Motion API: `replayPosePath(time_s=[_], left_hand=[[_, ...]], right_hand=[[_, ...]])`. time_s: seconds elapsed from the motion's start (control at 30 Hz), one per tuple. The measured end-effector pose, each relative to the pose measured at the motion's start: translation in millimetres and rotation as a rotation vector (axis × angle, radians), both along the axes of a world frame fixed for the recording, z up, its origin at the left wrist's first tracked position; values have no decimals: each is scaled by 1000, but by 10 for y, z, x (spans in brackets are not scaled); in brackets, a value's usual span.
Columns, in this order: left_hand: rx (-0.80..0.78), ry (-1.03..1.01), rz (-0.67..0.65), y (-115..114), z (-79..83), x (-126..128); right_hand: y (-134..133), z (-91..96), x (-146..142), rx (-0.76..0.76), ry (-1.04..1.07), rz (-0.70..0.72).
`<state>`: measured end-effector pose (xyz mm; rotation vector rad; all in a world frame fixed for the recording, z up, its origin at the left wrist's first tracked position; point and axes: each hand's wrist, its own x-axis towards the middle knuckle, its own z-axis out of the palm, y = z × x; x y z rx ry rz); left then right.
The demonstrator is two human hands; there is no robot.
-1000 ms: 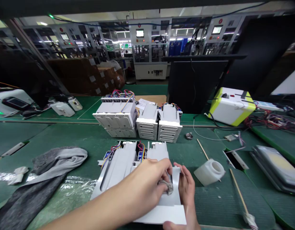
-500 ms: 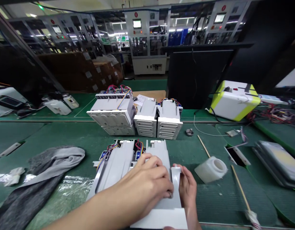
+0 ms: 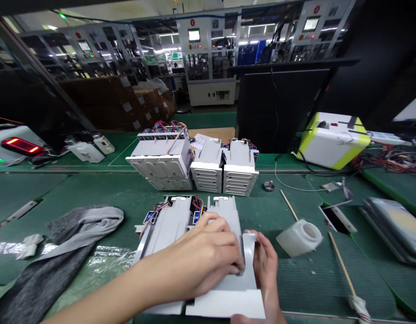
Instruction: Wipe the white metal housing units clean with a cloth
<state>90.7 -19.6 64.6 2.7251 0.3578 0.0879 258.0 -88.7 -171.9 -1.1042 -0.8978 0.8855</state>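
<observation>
Two grey plastic housings lie side by side at the front of the bench, the left housing and the right housing. My left hand reaches across the right one. Its fingers are curled together, tips pressed at the gap beside the curved side flange; a small dark bit shows there, too small to name. My right hand wraps round the right side of that housing, fingers behind the flange and thumb at the front edge. Coloured wires and a small blue module show between the housings.
Behind stand several similar units. To the right are a white plastic bottle, wooden sticks and a flat bagged stack. A grey cloth lies left. A white-and-yellow box sits back right.
The view shifts slightly. My left fingertips move a little up along the flange, while my right hand keeps its hold. A display at far left now glows red.
</observation>
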Motion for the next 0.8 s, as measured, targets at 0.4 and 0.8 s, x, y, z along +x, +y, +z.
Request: replayPosePath(time_s=[0.4, 0.8], left_hand=[[117, -2, -72, 31, 7, -63], [78, 37, -10, -36, -13, -111]], right_hand=[[63, 149, -65, 40, -31, -47], [-398, 781, -350, 210, -77, 107]])
